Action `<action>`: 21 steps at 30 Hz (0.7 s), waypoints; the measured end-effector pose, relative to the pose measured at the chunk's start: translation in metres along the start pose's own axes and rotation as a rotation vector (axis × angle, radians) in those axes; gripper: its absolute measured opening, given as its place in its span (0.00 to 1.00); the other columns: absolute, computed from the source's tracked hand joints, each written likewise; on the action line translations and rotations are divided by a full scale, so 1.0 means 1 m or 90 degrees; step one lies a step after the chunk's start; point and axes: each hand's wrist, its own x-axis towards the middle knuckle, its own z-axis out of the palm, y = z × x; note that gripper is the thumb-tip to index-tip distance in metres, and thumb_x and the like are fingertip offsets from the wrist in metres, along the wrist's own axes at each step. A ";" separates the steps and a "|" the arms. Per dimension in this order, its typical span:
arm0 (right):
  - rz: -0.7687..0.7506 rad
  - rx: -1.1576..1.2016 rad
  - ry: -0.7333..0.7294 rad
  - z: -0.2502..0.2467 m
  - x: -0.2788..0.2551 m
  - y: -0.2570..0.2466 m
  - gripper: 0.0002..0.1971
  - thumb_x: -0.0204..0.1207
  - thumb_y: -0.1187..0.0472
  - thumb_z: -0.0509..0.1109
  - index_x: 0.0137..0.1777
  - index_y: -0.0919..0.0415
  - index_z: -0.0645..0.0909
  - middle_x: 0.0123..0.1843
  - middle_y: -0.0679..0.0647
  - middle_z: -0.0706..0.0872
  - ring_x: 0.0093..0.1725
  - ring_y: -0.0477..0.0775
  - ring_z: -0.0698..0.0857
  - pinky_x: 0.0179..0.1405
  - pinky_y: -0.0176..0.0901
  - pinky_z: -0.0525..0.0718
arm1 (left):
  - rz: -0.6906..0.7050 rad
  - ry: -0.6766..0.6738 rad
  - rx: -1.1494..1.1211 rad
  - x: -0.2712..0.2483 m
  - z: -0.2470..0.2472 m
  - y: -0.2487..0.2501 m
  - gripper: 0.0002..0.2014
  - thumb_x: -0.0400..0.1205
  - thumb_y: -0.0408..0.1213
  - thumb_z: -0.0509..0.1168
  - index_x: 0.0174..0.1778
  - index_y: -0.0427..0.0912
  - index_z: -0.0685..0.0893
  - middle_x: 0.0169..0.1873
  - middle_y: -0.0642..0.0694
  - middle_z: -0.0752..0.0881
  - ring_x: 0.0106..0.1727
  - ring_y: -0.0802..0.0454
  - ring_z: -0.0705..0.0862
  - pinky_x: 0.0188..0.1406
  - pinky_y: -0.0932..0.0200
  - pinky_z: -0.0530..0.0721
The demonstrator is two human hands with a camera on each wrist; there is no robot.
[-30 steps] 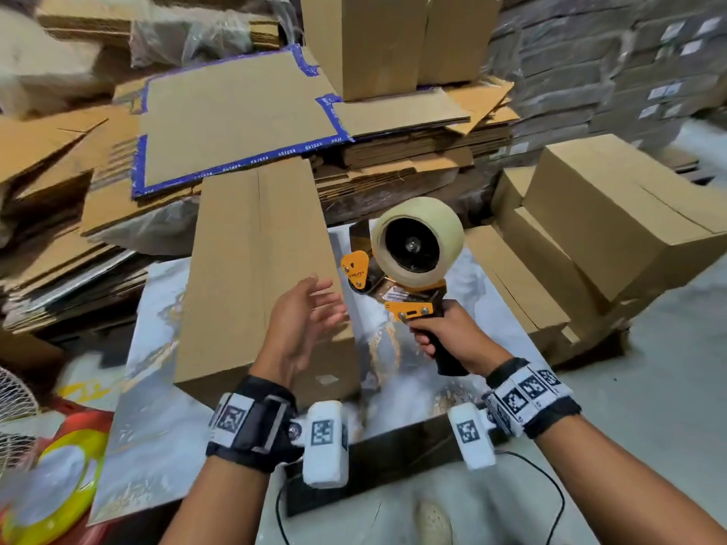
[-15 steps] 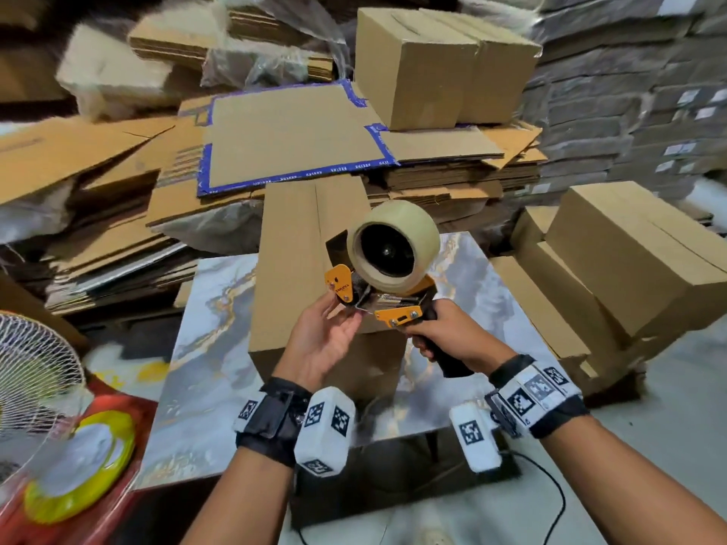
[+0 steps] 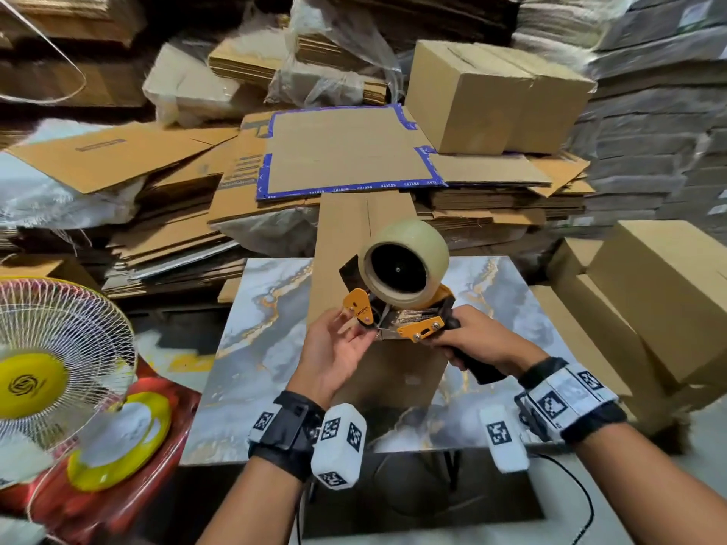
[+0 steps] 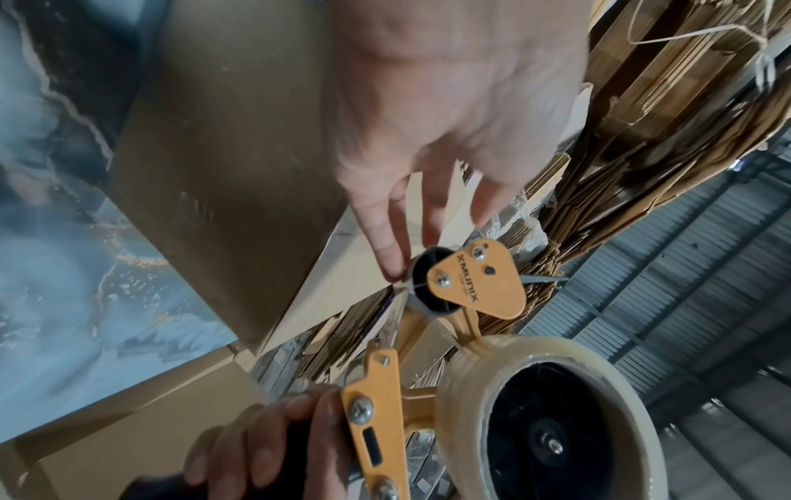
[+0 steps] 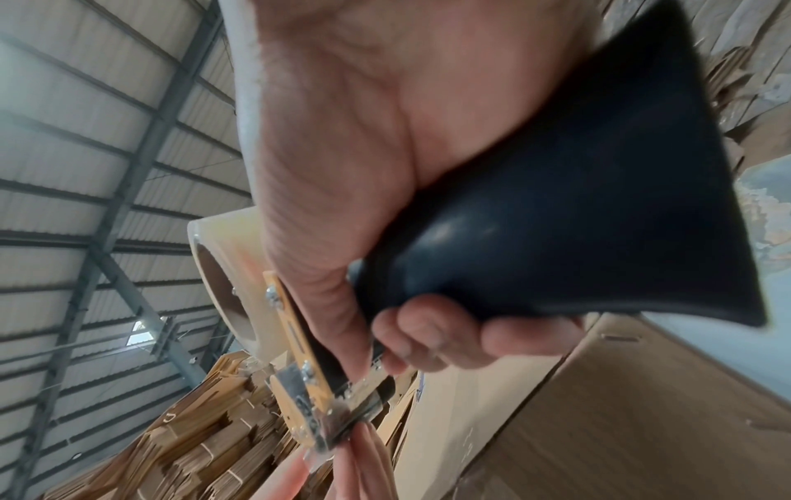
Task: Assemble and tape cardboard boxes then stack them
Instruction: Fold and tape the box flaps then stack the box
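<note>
Tape dispenser (image 3: 397,293) (right hand (image 3: 478,340) gripping)

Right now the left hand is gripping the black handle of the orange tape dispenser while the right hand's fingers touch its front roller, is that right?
The hands are swapped. In the head view the right hand grips the black handle of the orange tape dispenser, while the left hand touches its front roller with straight fingers.

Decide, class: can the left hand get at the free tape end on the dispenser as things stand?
Probably yes. The left hand is already at the dispenser's front roller, fingers touching it, nothing between; the tape end itself is hard to make out.
</note>
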 end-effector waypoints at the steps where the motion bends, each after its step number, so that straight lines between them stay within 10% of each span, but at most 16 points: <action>1: -0.002 -0.010 -0.005 0.001 0.000 -0.003 0.14 0.80 0.61 0.75 0.37 0.67 0.79 0.27 0.57 0.78 0.25 0.55 0.75 0.27 0.45 0.73 | -0.007 -0.008 0.004 -0.001 -0.002 0.002 0.06 0.87 0.31 0.61 0.56 0.33 0.79 0.49 0.33 0.86 0.65 0.35 0.83 0.48 0.42 0.93; 11: -0.012 -0.011 -0.001 0.009 0.008 -0.017 0.16 0.80 0.65 0.73 0.31 0.62 0.76 0.24 0.55 0.77 0.23 0.54 0.74 0.27 0.44 0.71 | 0.047 -0.054 0.012 -0.006 -0.022 0.014 0.19 0.84 0.15 0.53 0.65 0.34 0.78 0.53 0.37 0.92 0.54 0.47 0.91 0.62 0.45 0.88; 15: -0.005 -0.012 -0.008 0.009 0.012 -0.019 0.14 0.80 0.64 0.74 0.33 0.62 0.78 0.25 0.56 0.77 0.24 0.56 0.73 0.26 0.45 0.70 | 0.050 -0.089 -0.039 -0.006 -0.029 0.015 0.22 0.74 0.28 0.73 0.65 0.28 0.79 0.66 0.30 0.83 0.75 0.35 0.80 0.70 0.41 0.83; 21: -0.005 -0.014 -0.026 0.011 0.015 -0.020 0.11 0.80 0.61 0.74 0.37 0.62 0.79 0.28 0.57 0.78 0.29 0.58 0.74 0.31 0.50 0.72 | 0.091 -0.059 0.060 -0.007 -0.030 0.014 0.16 0.76 0.19 0.70 0.60 0.28 0.86 0.62 0.29 0.87 0.65 0.40 0.85 0.61 0.50 0.88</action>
